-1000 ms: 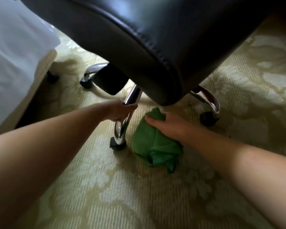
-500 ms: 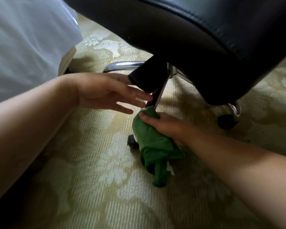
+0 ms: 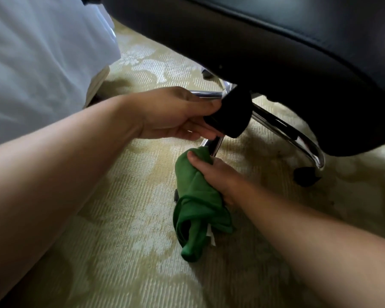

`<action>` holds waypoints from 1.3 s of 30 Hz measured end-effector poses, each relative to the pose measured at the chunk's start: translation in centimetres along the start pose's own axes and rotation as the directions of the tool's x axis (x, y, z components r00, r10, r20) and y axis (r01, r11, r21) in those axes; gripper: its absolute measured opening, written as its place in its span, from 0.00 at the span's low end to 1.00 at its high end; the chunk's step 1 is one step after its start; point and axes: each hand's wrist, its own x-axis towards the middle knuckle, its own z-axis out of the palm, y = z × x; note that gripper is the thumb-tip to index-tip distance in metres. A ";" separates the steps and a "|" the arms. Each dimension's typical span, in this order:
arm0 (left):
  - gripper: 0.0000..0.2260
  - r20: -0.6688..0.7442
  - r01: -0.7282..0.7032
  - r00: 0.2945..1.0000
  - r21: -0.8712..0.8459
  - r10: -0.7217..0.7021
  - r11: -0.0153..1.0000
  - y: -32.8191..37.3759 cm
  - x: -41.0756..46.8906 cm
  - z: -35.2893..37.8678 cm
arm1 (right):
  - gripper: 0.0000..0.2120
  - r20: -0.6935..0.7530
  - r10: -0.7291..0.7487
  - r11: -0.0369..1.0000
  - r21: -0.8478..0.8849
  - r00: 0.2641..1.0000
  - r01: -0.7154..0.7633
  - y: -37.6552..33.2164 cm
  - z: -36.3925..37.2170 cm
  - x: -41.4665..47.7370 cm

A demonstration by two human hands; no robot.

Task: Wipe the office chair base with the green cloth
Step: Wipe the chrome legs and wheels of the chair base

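The office chair's chrome base (image 3: 298, 138) spreads under its black leather seat (image 3: 276, 52), with a black centre hub (image 3: 233, 116). My left hand (image 3: 178, 114) grips that black hub, fingers curled round its near side. My right hand (image 3: 216, 172) holds the green cloth (image 3: 196, 205) wrapped over the near chrome leg, thumb on top of the cloth. The leg shows only as a short chrome stretch (image 3: 213, 145) above the cloth; its caster is almost hidden beneath it.
A black caster (image 3: 306, 176) sits at the end of the right chrome leg. White bedding (image 3: 42, 63) hangs at the left, close to the chair. Patterned beige carpet (image 3: 125, 252) covers the floor in front.
My left hand was on the near chrome leg, let go with fingers spread, and now grips the black hub. My right hand keeps the cloth on the near leg. The view shifted right.
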 end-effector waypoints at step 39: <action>0.23 -0.112 0.324 0.918 -0.339 -0.379 0.883 -10.0 8.6 -1.7 | 0.32 -0.036 -0.008 0.846 0.533 0.999 0.026 -0.2 -10.4 3.3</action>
